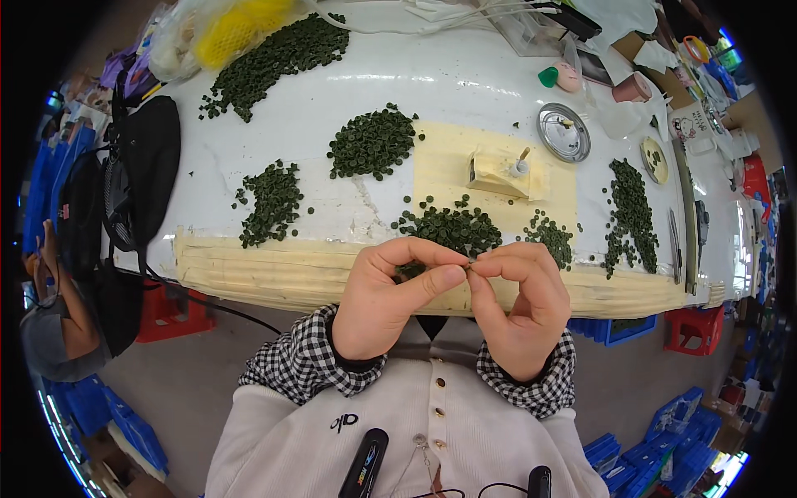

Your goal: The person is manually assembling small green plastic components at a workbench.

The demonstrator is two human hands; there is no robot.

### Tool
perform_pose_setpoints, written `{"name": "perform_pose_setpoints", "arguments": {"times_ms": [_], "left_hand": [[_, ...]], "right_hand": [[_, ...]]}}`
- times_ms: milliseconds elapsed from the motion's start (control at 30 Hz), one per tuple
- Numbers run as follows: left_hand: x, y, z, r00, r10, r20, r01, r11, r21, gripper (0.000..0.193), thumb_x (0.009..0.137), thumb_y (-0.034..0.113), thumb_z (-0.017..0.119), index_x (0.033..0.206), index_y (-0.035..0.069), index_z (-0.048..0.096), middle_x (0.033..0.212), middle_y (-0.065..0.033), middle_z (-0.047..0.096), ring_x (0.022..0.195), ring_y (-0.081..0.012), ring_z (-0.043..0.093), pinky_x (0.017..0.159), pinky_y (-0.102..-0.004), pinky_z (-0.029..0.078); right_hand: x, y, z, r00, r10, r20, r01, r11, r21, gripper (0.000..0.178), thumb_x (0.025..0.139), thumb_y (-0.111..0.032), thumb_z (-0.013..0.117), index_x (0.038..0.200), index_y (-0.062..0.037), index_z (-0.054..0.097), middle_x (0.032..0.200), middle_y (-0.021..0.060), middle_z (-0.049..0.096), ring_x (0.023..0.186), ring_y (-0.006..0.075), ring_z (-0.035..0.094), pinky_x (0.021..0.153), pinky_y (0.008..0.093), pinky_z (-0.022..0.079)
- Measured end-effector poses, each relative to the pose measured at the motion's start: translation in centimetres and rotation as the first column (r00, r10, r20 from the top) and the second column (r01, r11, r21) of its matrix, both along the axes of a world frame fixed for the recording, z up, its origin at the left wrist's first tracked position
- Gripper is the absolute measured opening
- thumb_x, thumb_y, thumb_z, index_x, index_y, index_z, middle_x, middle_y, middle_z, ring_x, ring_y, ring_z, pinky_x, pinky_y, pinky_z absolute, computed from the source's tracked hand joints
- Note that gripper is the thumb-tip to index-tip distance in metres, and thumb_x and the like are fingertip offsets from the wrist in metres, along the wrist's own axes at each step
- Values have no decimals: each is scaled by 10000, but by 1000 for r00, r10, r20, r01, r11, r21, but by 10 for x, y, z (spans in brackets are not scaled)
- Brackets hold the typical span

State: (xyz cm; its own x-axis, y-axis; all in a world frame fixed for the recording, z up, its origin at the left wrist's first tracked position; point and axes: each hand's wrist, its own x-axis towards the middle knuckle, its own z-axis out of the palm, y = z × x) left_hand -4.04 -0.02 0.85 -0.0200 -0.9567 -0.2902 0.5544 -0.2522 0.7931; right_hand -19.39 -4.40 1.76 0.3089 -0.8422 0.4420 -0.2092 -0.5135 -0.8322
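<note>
My left hand [394, 290] and my right hand [525, 300] meet at the fingertips over the table's near edge. Thumb and forefinger of each are pinched together around something too small to make out. Just beyond them lies a pile of small dark green round pieces [452, 230], partly covered by my left fingers. A smaller heap of flat green pieces [550, 238] sits by my right hand. Farther off, a yellow taped block [501, 173] with a short upright peg stands on a yellow sheet [440, 149].
More green piles lie at left [272, 203], centre [374, 143], far left [278, 62] and right [631, 216]. A round metal lid [564, 133], a small dish [654, 159] and tweezers [674, 245] are at right. A black bag [149, 170] hangs at left; another person [70, 324] sits there.
</note>
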Motion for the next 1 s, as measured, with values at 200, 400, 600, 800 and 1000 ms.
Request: {"name": "perform_pose_setpoints", "arguments": {"times_ms": [200,400,600,800,1000], "left_hand": [[-1,1,-3,992,65,107,-57,995,-76,123,810,44,642,918,-14,651,872,-55,653,800,-80,568,731,-217,456],[4,0,0,984,-5,176,24,994,-105,114,800,-2,635,913,-12,642,898,-90,655,809,-98,589,728,-210,465],[13,-2,-2,946,-270,-179,261,963,-69,121,794,24,651,912,-6,652,878,-79,652,738,-83,564,679,-208,454],[11,-2,-7,938,-316,-143,296,944,-144,129,830,71,632,933,-7,642,828,-33,641,737,-64,558,676,-191,452],[14,-3,3,961,-265,74,273,954,-126,117,846,78,608,911,-15,636,832,-37,641,760,-64,560,690,-196,454]], "right_hand": [[5,3,-1,1000,-1,-16,1,1000,-20,185,690,78,670,853,3,622,847,109,604,742,203,600,649,264,474],[1,2,-1,995,77,63,-82,994,71,171,685,88,665,827,6,615,860,114,596,762,189,581,664,260,459],[-12,-2,2,925,283,252,-344,906,246,174,684,70,688,816,-24,624,897,89,549,786,152,526,685,251,427],[-15,-3,3,935,327,135,-338,939,64,192,672,30,729,833,-24,639,840,81,565,722,156,547,623,249,440],[-12,-2,7,977,208,-38,-210,977,-44,198,671,36,723,844,-4,635,792,91,584,668,171,571,588,260,459]]}}
